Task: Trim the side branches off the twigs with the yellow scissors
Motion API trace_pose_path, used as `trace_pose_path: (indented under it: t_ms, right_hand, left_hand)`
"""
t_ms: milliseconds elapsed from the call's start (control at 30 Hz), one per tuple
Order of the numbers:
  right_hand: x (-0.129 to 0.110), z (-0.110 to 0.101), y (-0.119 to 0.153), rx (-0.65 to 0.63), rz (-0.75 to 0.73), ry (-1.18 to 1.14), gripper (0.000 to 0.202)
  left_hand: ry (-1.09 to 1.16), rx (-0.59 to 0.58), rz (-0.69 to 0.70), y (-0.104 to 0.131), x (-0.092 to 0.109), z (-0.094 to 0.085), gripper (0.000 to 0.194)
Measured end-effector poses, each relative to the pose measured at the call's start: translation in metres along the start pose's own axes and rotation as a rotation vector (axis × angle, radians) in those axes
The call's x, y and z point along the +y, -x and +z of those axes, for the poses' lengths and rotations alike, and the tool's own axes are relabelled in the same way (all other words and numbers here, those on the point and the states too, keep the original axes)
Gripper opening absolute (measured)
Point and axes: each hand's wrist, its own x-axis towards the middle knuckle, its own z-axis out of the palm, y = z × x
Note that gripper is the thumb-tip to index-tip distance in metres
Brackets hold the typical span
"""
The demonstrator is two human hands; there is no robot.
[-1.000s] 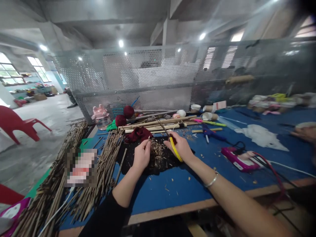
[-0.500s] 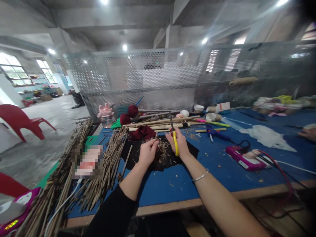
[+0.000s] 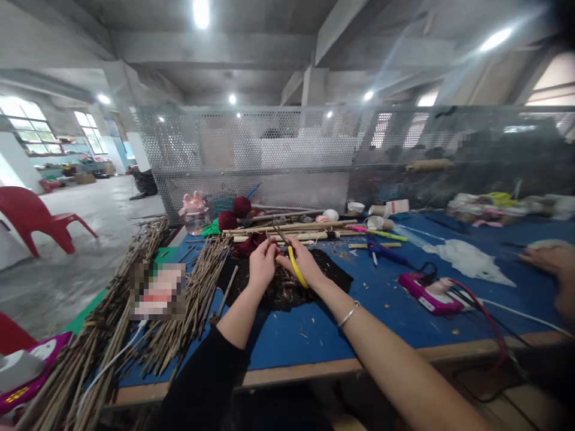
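My right hand point(image 3: 306, 262) is closed around yellow-handled scissors point(image 3: 294, 266), whose dark blades point up and to the left. Close beside it, the fingers of my left hand point(image 3: 261, 264) are pinched together near the blades. Something thin and pale seems to stick up from that pinch, too small to name. Under both hands lies a black cloth point(image 3: 335, 269), strewn with brown plant scraps point(image 3: 287, 288). Dark red fabric point(image 3: 245, 246) lies just behind my left hand.
Bundled dry twigs point(image 3: 191, 302) and a covered phone-like object point(image 3: 159, 293) lie left. Dark red yarn balls point(image 3: 242, 206) and sticks point(image 3: 309, 227) line the back. Rightward are a blue glue gun point(image 3: 381, 250), a purple power strip point(image 3: 424, 293) and another person's hand point(image 3: 548, 260).
My right hand has moved left, toward my left hand, and the scissors have tilted from nearly upright to leftward. My left hand has risen slightly. The camera view has shifted a little.
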Motion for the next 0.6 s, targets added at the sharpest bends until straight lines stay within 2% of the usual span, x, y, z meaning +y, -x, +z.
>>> trace_pose_path:
  t_ms: [100, 167, 267, 467, 600]
  right_hand:
    - [0.008, 0.006, 0.004, -0.009, 0.031, 0.022, 0.059]
    - [0.011, 0.010, 0.009, -0.050, 0.034, 0.053, 0.063]
    - [0.010, 0.011, 0.014, -0.107, 0.019, 0.074, 0.066]
    - [0.004, 0.006, 0.016, -0.191, 0.005, 0.153, 0.069]
    - [0.001, 0.004, 0.017, -0.194, 0.015, 0.224, 0.072]
  left_hand:
    - [0.079, -0.079, -0.075, 0.004, -0.007, 0.002, 0.037]
    - [0.115, -0.135, -0.039, 0.009, -0.011, 0.002, 0.036]
    - [0.143, -0.124, 0.023, 0.013, -0.014, 0.002, 0.034]
    - [-0.026, -0.131, 0.086, 0.011, -0.015, -0.004, 0.031]
    - [-0.103, -0.139, 0.121, 0.013, -0.013, -0.007, 0.029]
